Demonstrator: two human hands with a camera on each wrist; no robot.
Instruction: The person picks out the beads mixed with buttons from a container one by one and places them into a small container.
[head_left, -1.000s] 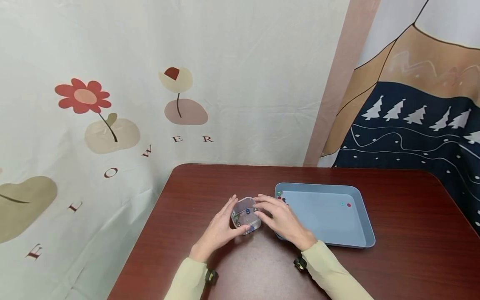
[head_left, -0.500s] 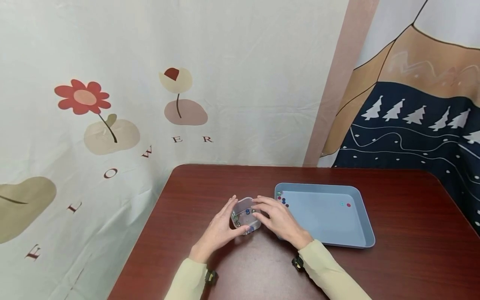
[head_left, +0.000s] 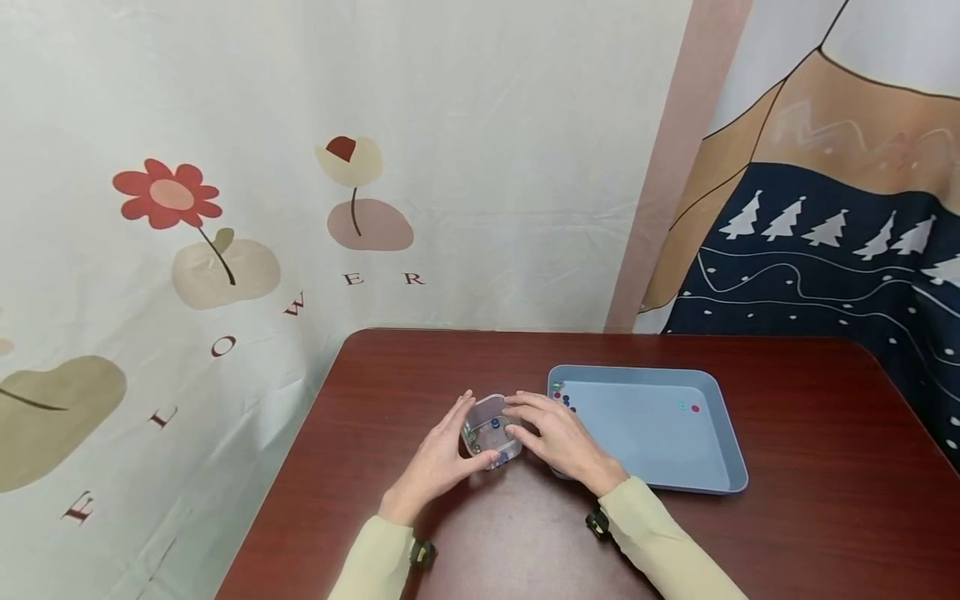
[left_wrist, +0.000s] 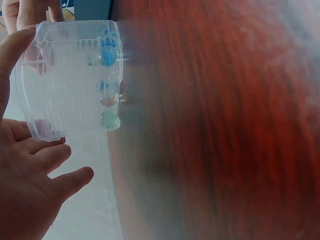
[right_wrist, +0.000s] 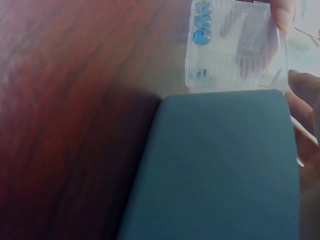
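My left hand (head_left: 431,467) grips a clear plastic box (head_left: 489,407) by its left side, thumb along the near wall and fingers behind. Several marbles lie on the box's floor; a blue marble (left_wrist: 108,56) and a green marble (left_wrist: 108,119) show through the wall in the left wrist view. At the box's right rim is my right hand (head_left: 566,437), its fingers bent over the edge and the thumb a little apart below them. I cannot tell whether it pinches the rim or something inside. The box stands upright on the table.
A blue-grey tray (head_left: 645,446) stands right behind the right hand. Small coloured beads or marbles gather in its left back corner, with a small red piece (head_left: 695,408) farther right. A dark red wood table (head_left: 817,433) carries everything; a printed cloth (head_left: 480,183) hangs behind.
My right hand has shifted slightly left at the box rim. A small greenish marble near its thumb earlier is now hidden. The left hand and box stay put.
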